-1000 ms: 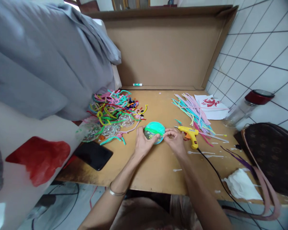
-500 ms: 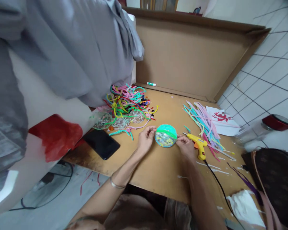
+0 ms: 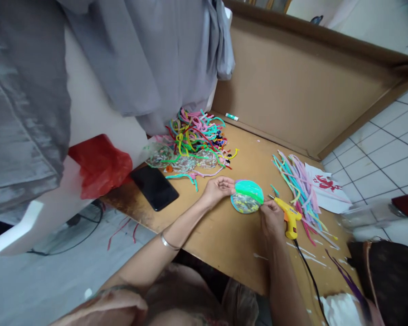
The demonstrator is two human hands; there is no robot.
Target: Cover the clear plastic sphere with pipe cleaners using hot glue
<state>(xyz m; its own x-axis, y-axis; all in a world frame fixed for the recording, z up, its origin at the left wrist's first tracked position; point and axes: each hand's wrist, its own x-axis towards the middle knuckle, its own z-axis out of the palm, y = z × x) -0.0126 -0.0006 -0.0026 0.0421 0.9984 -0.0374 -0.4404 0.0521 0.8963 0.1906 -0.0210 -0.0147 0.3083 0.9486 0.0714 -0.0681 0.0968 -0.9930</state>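
Note:
A round, clear, dome-like piece (image 3: 245, 203) is held just above the table between both my hands. Turquoise covers its upper part, a bright green pipe cleaner (image 3: 253, 194) crosses its middle, and yellow and pale patches show through below. My left hand (image 3: 219, 191) grips its left edge between thumb and fingers. On the other side, my right hand (image 3: 272, 215) is closed at the rim, fingertips pinched by the green strand's end; whether they hold the strand or the rim is too small to tell. Close to the right hand lies a yellow hot glue gun (image 3: 289, 217).
Loose pipe cleaners (image 3: 301, 185) lie beyond the glue gun, beside a paper with a red figure (image 3: 326, 183). At the left are a tangled colourful pile (image 3: 197, 131), clear round pieces (image 3: 183, 162) and a black phone (image 3: 155, 188). A dark bag (image 3: 387, 276) stands right; cardboard (image 3: 292, 81) walls the back.
The camera view has turned, shifting the scene. The round piece is tilted, its green band now sloping down to the right. My left hand's fingers are more extended along its edge.

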